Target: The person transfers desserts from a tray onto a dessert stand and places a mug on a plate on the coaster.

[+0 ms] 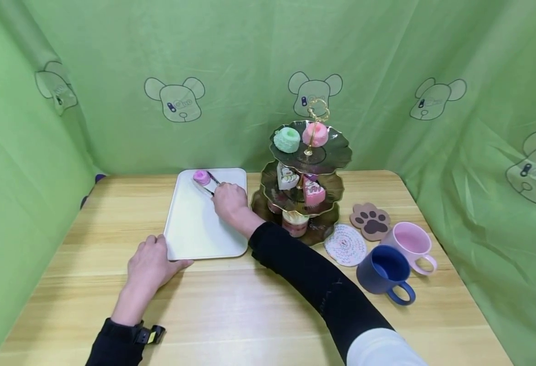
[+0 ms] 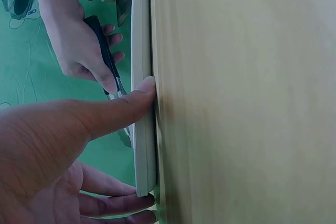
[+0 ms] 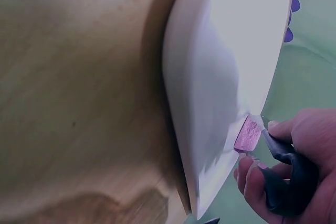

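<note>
A white tray (image 1: 206, 229) lies on the wooden table. My left hand (image 1: 150, 262) holds its near left corner, thumb along the front edge and fingers by the left side. In my right hand (image 1: 231, 200) is a pair of tongs (image 3: 289, 182) with black handles and metal tips. The tips reach down to a small purple toy cake (image 1: 201, 177) at the tray's far left corner. In the right wrist view the cake (image 3: 248, 134) sits on the tray between the tong tips.
Right of the tray stands a three-tier stand (image 1: 302, 201) bearing several toy cakes. Farther right are a round woven coaster (image 1: 345, 245), a paw-shaped coaster (image 1: 370, 221), a blue mug (image 1: 378, 277) and a pink mug (image 1: 412, 241). Green curtains (image 1: 240, 127) hang behind the table.
</note>
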A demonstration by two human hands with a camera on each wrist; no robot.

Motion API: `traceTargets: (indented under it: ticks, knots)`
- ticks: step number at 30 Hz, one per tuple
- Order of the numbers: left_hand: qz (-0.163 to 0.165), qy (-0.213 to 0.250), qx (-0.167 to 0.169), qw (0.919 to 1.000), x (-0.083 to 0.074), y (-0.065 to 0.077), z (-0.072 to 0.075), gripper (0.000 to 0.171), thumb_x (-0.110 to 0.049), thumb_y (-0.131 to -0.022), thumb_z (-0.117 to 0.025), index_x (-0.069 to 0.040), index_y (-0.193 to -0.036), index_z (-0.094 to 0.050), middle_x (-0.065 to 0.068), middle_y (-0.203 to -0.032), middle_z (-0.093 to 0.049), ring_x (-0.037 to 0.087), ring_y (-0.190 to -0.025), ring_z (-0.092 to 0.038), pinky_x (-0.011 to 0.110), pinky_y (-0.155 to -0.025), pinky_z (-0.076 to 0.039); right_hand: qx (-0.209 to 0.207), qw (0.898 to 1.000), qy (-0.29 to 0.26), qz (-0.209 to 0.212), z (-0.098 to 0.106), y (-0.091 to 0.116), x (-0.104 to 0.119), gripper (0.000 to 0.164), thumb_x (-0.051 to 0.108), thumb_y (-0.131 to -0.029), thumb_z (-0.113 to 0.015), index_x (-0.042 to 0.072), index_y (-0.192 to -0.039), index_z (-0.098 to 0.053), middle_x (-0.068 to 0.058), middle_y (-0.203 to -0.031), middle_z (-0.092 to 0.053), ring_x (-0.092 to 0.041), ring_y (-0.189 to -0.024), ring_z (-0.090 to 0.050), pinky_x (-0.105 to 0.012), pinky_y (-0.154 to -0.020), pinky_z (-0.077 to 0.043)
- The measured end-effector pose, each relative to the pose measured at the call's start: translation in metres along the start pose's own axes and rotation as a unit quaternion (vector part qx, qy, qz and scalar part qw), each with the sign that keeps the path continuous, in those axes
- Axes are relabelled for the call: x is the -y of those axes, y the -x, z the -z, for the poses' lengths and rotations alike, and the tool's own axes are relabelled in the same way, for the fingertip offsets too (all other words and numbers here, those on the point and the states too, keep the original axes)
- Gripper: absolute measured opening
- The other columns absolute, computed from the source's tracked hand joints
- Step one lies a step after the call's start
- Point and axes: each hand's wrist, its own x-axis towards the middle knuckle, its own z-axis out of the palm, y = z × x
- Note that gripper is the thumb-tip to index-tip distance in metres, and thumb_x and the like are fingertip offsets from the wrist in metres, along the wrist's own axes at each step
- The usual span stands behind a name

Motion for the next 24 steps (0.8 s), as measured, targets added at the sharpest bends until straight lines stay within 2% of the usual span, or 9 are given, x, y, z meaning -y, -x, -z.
traceTargets:
  ticks: [11,15,24]
  knots:
    - [-0.004,-0.005,-0.003,1.0000,-0.003,0.000,0.001,0.100,-0.055,-0.078,-0.091,0.022,-0.128,-0.052,0.032,-0.108,-0.057,0.046,-0.098,-0.059,0.058,-0.073,-0.055,0.008,1.000,0.004,0.014,0.010,0.004,-0.010,0.039,0.051,-0.105,-0.063,0.014,-0.105,-0.074,0.001,-0.096,-0.073,-0.021,-0.088,-0.074,-0.036,-0.072,-0.060]
    - [-0.002,-0.007,0.004,1.0000,0.000,0.001,0.002,0.099,-0.055,-0.078,-0.091,0.021,-0.128,-0.052,0.032,-0.109,-0.057,0.046,-0.098,-0.059,0.058,-0.073,-0.055,0.007,1.000,-0.004,0.027,0.022,0.014,-0.013,0.040,0.052,-0.104,-0.063,0.014,-0.104,-0.075,0.000,-0.093,-0.073,-0.022,-0.085,-0.073,-0.036,-0.072,-0.060]
    - [0.003,-0.008,0.016,0.9998,0.000,-0.001,0.001,0.102,-0.057,-0.079,-0.089,0.022,-0.131,-0.051,0.032,-0.110,-0.056,0.045,-0.097,-0.059,0.057,-0.074,-0.055,0.009,0.999,-0.020,0.036,0.063,0.046,-0.025,0.043,0.055,-0.103,-0.063,0.013,-0.100,-0.072,-0.003,-0.086,-0.069,-0.022,-0.074,-0.069,-0.037,-0.059,-0.055]
